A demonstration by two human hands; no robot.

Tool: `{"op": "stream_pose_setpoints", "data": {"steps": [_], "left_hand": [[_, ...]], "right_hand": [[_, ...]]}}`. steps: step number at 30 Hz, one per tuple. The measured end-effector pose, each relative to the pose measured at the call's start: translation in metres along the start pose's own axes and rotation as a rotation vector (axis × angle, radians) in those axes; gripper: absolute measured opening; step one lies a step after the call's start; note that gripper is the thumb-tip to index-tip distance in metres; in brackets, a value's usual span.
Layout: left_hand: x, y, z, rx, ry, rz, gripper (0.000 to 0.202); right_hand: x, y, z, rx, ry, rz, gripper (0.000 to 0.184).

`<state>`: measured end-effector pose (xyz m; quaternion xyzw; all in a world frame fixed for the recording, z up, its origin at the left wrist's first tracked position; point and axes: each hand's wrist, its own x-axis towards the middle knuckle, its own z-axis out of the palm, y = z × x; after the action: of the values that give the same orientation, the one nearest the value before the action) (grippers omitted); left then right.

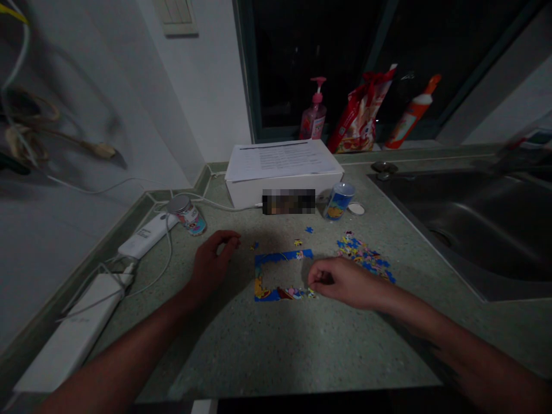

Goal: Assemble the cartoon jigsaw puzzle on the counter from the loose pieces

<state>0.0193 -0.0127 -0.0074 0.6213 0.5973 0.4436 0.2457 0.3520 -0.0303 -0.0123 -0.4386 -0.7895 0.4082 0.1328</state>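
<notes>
2 bare hands rest on a speckled green countertop (267, 345), with a half-built jigsaw border between them. At far left a white power strip (144, 237) lies along the counter edge, and a small printed tin (188, 214) stands just beside its far end. The left hand (213, 261) sits near that tin, fingers loosely curled with thumb and fingertips drawn together; whether they pinch a piece I cannot tell. It lies apart from the border, to the left of it. The jigsaw border (282, 256) is an open rectangle of blue edge pieces. Its long axis runs left to right across the person's view, with top, left and bottom runs joined and the right side not closed. 3 stray pieces (298, 242) lie just beyond it. The right hand (345, 282) is the nearer one: its fingertips, pinched together, touch the border's lower right corner, perhaps on a small piece, though that is hidden. Behind this hand a heap of loose pieces (364, 257) lies scattered, and further right the steel sink (474, 230) drops away.
</notes>
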Motion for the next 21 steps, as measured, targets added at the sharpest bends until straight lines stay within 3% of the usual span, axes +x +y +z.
{"op": "stream_pose_setpoints", "data": {"steps": [21], "left_hand": [[0.0,-0.001,0.001,-0.032,-0.009,0.007,0.023]], "right_hand": [[0.006,-0.007,0.012,-0.025,0.004,0.041,0.012]]}}
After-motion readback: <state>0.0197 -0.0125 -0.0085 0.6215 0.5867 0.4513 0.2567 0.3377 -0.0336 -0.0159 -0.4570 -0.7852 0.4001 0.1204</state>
